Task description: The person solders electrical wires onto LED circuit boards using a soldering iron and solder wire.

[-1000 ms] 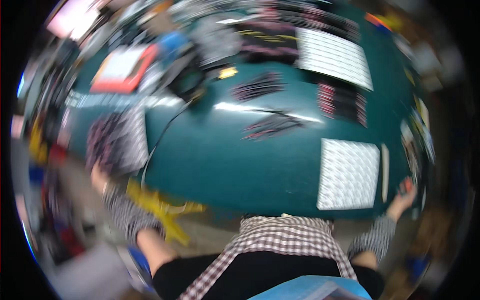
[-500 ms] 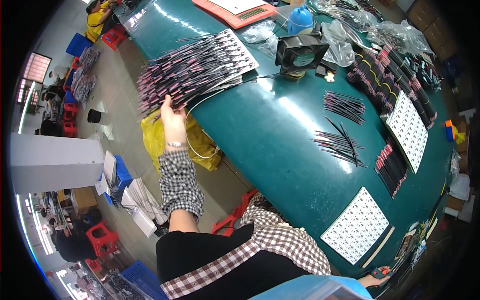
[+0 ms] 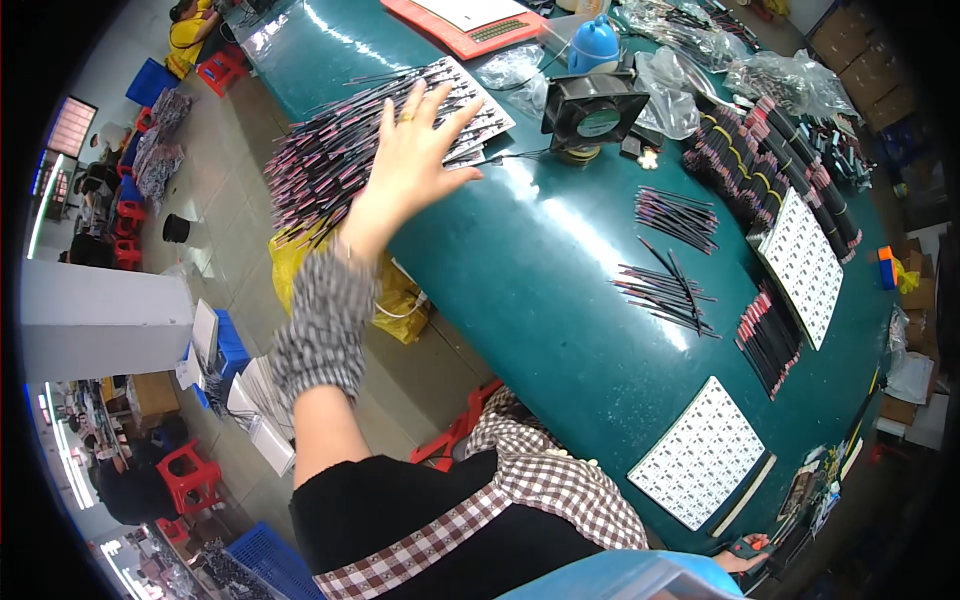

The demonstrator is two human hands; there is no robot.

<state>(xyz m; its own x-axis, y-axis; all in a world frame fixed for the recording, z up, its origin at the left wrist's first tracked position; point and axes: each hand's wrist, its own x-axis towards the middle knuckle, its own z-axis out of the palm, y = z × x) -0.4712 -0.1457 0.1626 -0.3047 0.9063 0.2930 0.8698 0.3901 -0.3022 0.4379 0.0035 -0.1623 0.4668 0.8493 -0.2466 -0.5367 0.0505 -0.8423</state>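
Left hand (image 3: 415, 165): empty, fingers spread wide over pile of thin black pink-banded sticks (image 3: 320, 160); contact unclear. Pile on white dark-marked sheet (image 3: 487, 122) at left edge of glossy green tabletop (image 3: 500, 270), ends jutting past edge. Right hand (image 3: 734, 563), lower right: curled around small dark object (image 3: 742, 549). Narrow pale strip (image 3: 744, 495) nearby.

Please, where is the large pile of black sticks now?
In the head view, the stick pile lies upper left at the edge of the green table, partly over a white board, partly hidden by the left hand.
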